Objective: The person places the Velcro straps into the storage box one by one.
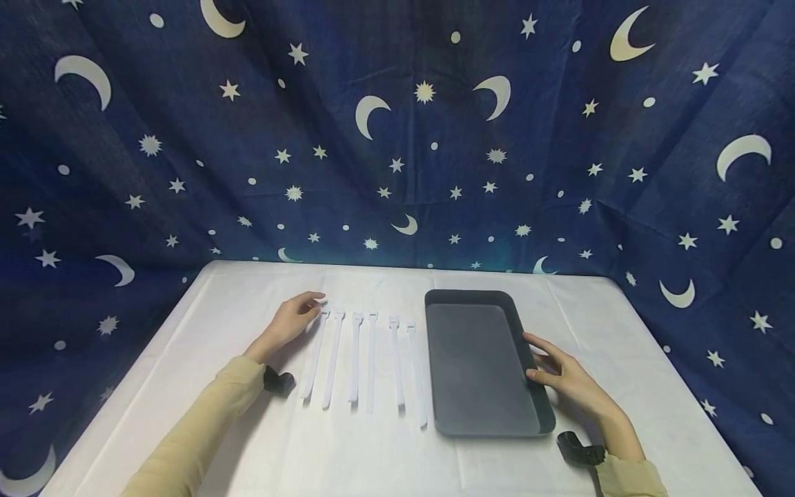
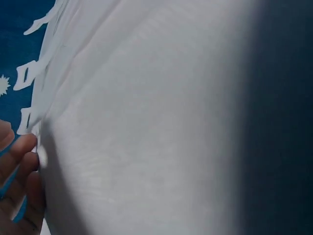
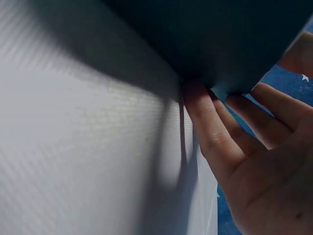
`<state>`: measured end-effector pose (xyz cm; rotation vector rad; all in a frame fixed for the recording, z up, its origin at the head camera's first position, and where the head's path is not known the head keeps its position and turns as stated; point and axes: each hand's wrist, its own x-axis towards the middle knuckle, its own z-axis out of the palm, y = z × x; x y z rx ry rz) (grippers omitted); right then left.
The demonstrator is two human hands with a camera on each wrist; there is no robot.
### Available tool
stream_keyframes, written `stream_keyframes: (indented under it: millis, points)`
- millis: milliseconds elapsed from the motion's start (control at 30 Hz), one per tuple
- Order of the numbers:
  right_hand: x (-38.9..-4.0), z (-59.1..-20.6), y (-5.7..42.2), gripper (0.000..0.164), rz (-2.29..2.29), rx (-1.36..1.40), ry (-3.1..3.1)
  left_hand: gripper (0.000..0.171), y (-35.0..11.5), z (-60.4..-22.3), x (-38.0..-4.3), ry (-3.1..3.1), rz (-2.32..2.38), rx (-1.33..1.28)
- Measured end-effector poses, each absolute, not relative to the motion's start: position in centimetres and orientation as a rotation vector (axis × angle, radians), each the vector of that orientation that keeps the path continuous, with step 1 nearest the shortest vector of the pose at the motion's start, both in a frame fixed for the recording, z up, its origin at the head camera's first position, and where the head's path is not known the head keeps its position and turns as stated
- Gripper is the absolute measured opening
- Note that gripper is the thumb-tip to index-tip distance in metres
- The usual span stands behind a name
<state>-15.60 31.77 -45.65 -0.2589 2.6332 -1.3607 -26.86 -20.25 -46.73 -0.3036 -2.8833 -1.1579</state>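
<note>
Several white cable straps (image 1: 355, 355) with slotted heads lie in a row on the white cloth. My left hand (image 1: 294, 321) is at the head of the leftmost strap, its fingers loosely bent; in the left wrist view the fingertips (image 2: 29, 142) are right beside a slotted strap head (image 2: 26, 120). To the right of the straps lies a dark grey rectangular tray (image 1: 484, 373) with a low rim. My right hand (image 1: 568, 376) holds the tray's right side, thumb over the rim; in the right wrist view the other fingers (image 3: 210, 122) meet its outer wall.
A white cloth (image 1: 248, 455) covers the table. Behind it hangs a dark blue curtain (image 1: 410, 207) with moons and stars. Black wrist cameras sit at the left sleeve (image 1: 205, 428) and the right sleeve (image 1: 630, 476).
</note>
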Motion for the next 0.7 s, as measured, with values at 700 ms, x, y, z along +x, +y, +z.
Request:
stream_keyframes:
  millis: [700]
  points:
    - [-15.62, -46.16, 32.0, 0.071, -1.377, -0.273, 2.624, 0.022, -20.27, -47.04, -27.35, -2.86, -1.233, -0.287]
